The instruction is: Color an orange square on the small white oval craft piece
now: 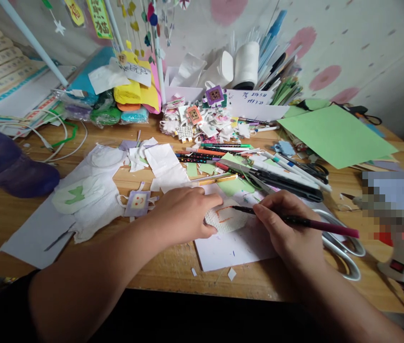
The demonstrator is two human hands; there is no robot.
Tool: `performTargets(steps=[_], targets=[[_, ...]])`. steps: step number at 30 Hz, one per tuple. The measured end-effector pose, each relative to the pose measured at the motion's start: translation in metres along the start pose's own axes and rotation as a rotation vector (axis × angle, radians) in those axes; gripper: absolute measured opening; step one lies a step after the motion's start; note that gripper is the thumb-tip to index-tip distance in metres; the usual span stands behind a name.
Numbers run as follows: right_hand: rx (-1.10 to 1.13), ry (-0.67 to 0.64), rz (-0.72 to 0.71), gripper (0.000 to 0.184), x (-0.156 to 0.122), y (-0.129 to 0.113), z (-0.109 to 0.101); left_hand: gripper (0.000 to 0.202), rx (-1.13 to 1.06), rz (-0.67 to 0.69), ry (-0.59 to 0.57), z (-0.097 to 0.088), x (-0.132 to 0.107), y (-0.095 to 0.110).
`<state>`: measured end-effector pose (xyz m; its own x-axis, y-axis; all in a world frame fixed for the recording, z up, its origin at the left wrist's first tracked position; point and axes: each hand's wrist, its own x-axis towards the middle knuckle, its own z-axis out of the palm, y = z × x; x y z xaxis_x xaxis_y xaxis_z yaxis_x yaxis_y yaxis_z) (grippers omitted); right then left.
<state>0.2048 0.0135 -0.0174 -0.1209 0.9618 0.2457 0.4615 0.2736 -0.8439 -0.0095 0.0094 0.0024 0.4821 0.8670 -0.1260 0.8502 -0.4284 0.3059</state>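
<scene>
- Steadying the textured white pad (226, 222), left hand (187, 213) pinches its edge, likely against slipping.
- Right hand's (297, 243) closed grip angles felt-tip pen (333, 228) over pad.

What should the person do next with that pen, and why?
Perhaps extend the orange line slightly: the pen in the right hand has its tip at that line's end, the left hand holds the white textured piece by its edge, and the outline looks unclosed.
</scene>
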Motion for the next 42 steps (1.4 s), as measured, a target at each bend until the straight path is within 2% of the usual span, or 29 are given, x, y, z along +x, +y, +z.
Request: performTargets(steps=[7, 12, 16, 21, 25, 30, 36, 42], targets=[[0.149, -0.028, 0.068, 0.019, -0.0035, 0.009, -0.0035, 0.035, 0.012, -0.015, 0.003, -0.002, -0.0002, 0.002], [0.066, -0.033, 0.019, 0.016, -0.0017, 0.0059, -0.0018, 0.035, 0.005, -0.018, 0.009, -0.0013, -0.0007, 0.0023], [0.15, -0.043, 0.041, 0.019, -0.0014, 0.0065, -0.0023, 0.034, 0.005, -0.007, 0.009, -0.0004, -0.0014, 0.0016], [0.09, -0.036, 0.014, 0.018, -0.0013, 0.005, -0.002, 0.035, 0.009, -0.009, 0.019, -0.0004, -0.0011, 0.0011], [0.153, 0.006, 0.056, 0.018, -0.0019, 0.0027, -0.0009, 0.033, 0.001, -0.008, 0.01, -0.0006, -0.0004, 0.0013], [0.101, -0.069, 0.02, 0.019, -0.0017, 0.0017, -0.0018, 0.032, 0.003, -0.008, 0.009, -0.0002, -0.0008, 0.001], [0.079, -0.064, 0.041, 0.015, -0.0014, 0.0039, -0.0025, 0.033, 0.012, -0.002, 0.012, -0.0001, -0.0014, 0.0007], [0.182, -0.081, 0.088, 0.016, 0.0002, -0.0003, -0.0004, 0.036, 0.005, 0.0, 0.0, -0.0004, -0.0005, 0.0009]])
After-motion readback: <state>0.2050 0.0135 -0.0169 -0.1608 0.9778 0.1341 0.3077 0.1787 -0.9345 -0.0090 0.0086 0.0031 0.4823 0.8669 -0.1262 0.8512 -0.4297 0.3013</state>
